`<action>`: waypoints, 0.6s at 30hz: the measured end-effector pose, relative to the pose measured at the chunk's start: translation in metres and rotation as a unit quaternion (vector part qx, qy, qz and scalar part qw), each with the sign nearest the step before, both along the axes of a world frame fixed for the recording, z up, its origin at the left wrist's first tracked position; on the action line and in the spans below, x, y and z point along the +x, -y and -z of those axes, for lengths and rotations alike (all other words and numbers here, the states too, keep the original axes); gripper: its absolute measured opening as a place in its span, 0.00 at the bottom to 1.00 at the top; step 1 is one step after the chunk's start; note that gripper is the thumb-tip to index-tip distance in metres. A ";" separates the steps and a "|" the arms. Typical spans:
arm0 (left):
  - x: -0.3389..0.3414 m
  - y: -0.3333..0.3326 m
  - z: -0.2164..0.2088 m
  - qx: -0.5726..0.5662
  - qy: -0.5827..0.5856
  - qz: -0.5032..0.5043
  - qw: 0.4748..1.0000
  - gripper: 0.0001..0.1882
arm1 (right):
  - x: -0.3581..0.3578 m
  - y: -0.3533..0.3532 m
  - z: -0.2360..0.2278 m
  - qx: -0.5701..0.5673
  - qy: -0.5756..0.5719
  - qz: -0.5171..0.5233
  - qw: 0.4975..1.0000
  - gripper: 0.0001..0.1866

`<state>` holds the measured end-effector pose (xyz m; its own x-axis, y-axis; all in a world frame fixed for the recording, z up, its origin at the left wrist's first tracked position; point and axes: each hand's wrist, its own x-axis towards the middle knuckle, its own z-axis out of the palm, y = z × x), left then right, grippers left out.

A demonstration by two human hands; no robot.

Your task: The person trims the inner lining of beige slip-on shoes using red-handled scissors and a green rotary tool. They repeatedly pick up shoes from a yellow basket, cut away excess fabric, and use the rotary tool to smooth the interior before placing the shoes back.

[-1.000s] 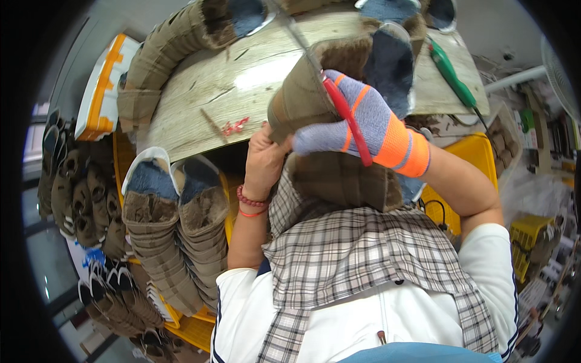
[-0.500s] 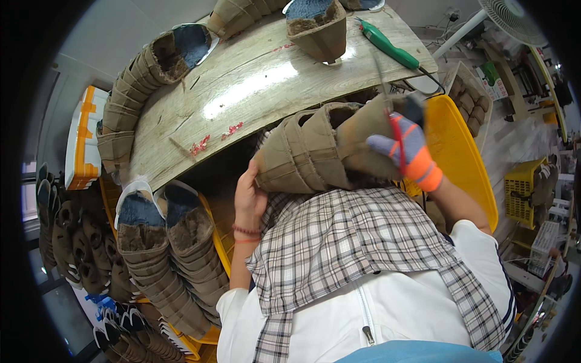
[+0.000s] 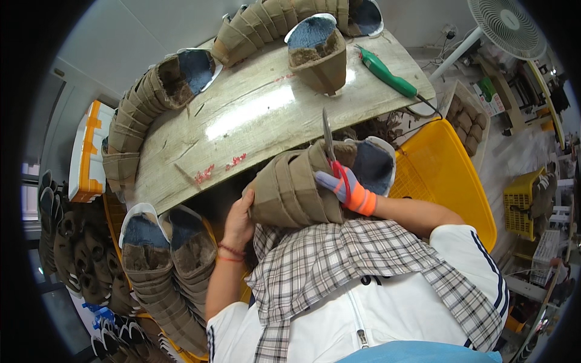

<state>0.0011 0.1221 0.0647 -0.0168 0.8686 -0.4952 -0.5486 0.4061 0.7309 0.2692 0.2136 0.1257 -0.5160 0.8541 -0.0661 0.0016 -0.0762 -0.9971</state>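
Observation:
A stack of nested brown fleece-lined shoe uppers (image 3: 287,187) lies sideways over my lap, at the table's front edge. My left hand (image 3: 239,221) is bare and grips the stack's left end, its thumb uppermost. On my right hand (image 3: 352,192) is a purple and orange glove. It holds red-handled scissors (image 3: 340,180) with the blades pointing up, and rests against the stack's right part. The rightmost upper shows a blue lining (image 3: 371,164) and a white rim. Fingers under the stack are hidden.
On the wooden table (image 3: 242,121) are curved rows of nested uppers (image 3: 136,112), a single upper (image 3: 318,57) and a green corded tool (image 3: 387,72). A yellow basket (image 3: 460,181) stands at my right. More stacked uppers (image 3: 151,266) stand at my left; a fan (image 3: 508,24) is far right.
My right hand has moved left and down with the scissors. The rightmost upper now sits deeper in the stack, closing the gap. My left hand still grips the left end, slightly lower in view.

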 end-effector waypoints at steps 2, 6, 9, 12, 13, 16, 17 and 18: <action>-0.034 -0.012 -0.029 -0.050 -0.243 0.086 0.965 0.15 | 0.030 -0.003 0.039 0.046 0.011 -0.080 0.996 0.10; -0.029 -0.088 -0.086 0.171 -0.410 -0.054 0.894 0.09 | 0.054 0.001 -0.002 -0.222 0.013 -0.039 0.974 0.08; 0.030 -0.163 -0.107 0.288 -0.345 0.094 0.888 0.25 | 0.063 -0.006 -0.023 -0.100 -0.003 0.054 0.994 0.17; 0.089 -0.248 -0.093 0.382 -0.331 0.139 0.852 0.35 | 0.075 -0.018 -0.024 -0.060 -0.026 0.117 0.991 0.21; 0.104 -0.266 -0.089 0.380 -0.329 0.155 0.850 0.33 | 0.077 -0.018 -0.020 -0.023 -0.058 0.151 0.986 0.22; 0.113 -0.283 -0.082 0.391 -0.424 0.149 0.803 0.26 | 0.099 -0.030 -0.031 -0.058 0.026 0.068 0.996 0.24; 0.106 -0.276 -0.085 0.408 -0.508 0.116 0.749 0.23 | 0.106 -0.034 -0.037 -0.045 0.043 0.063 0.996 0.23; 0.094 -0.263 -0.089 0.416 -0.590 0.079 0.687 0.21 | 0.111 -0.041 -0.043 -0.033 0.058 0.051 0.996 0.22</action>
<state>0.0946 0.3854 0.1539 0.1470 0.8802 0.4512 0.6285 -0.4354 0.6446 0.3798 0.2545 0.1682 -0.4126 0.8932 -0.1787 0.1056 -0.1479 -0.9833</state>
